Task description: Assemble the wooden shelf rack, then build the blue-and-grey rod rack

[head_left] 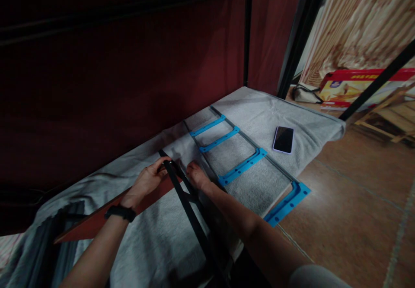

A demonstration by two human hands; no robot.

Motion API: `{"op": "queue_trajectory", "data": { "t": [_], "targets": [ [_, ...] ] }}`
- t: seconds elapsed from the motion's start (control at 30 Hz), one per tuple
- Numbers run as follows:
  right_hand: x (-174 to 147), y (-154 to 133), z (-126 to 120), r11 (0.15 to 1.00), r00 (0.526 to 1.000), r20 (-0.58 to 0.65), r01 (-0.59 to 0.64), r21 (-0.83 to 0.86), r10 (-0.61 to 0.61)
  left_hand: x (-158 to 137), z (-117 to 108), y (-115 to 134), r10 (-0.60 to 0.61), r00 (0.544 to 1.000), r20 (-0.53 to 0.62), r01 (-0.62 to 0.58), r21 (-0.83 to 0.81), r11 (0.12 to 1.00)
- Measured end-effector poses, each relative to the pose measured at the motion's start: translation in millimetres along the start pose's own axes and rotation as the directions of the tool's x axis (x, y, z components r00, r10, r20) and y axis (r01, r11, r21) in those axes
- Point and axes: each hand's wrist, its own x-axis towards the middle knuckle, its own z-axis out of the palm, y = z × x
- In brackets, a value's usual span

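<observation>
A black ladder-like frame (189, 210) with two long bars and a cross-piece slants up from the bottom of the head view. Near its far end, my left hand (149, 178), with a black watch on the wrist, is closed on one bar. My right hand (197, 175) has its fingers curled beside the other bar; what they grip is hidden. Under my left hand and forearm lies a reddish-brown board (110, 212), partly behind the frame. Right of my right hand, a set of blue brackets (243, 167) joined by thin grey rods lies flat on the grey cloth (253, 184).
A phone (283, 140) rests on the cloth at the right. Dark grey slats or tubes (60, 236) lie at the lower left. Dark red panels (155, 72) rise behind the covered surface. Beyond it are a red-and-yellow box (353, 87), a wooden stool (395, 115) and tiled floor (350, 193).
</observation>
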Motion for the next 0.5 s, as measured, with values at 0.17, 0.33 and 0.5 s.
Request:
{"op": "queue_trajectory", "data": {
  "t": [0.17,0.33,0.5],
  "targets": [
    [0.5,-0.9,-2.5,1.0,1.0,0.023,0.005,-0.021,-0.005,-0.9,-0.2,2.8,-0.02,1.0,0.01,0.021,-0.01,1.0],
    [4.8,-4.9,-8.8,1.0,0.999,0.049,0.001,-0.023,0.0,0.9,1.5,-1.6,-0.015,1.0,0.001,0.015,-0.055,0.998],
    [5.2,-14.1,-10.1,0.999,0.998,0.049,-0.035,-0.022,0.036,-2.6,-1.8,4.3,-0.02,1.0,0.008,0.02,0.003,1.0]
  ]
}}
